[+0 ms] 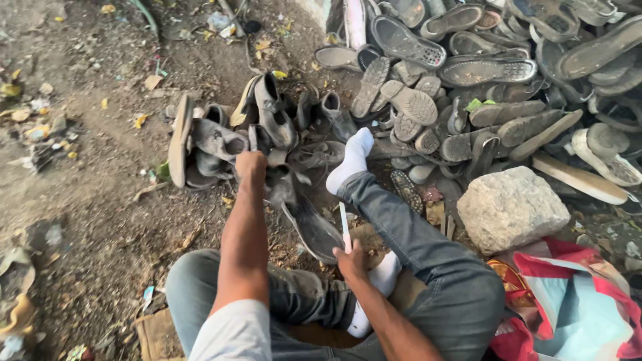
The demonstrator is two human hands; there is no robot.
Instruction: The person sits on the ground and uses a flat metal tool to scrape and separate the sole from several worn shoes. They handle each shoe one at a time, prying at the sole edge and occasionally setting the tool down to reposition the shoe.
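Bare brown dirt floor (100, 200) strewn with dry leaves and litter, rough grey stone block (511, 207) nearby, in soft daylight.

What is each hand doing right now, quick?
Left hand: reaching into the pile of worn dark shoes, fingers curled on one; grip unclear.
Right hand: closed on a thin white-handled tool.

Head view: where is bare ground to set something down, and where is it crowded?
Bare dirt lies left of the left hand and worn shoe cluster. Crowded: sole pile, stone, right hand.
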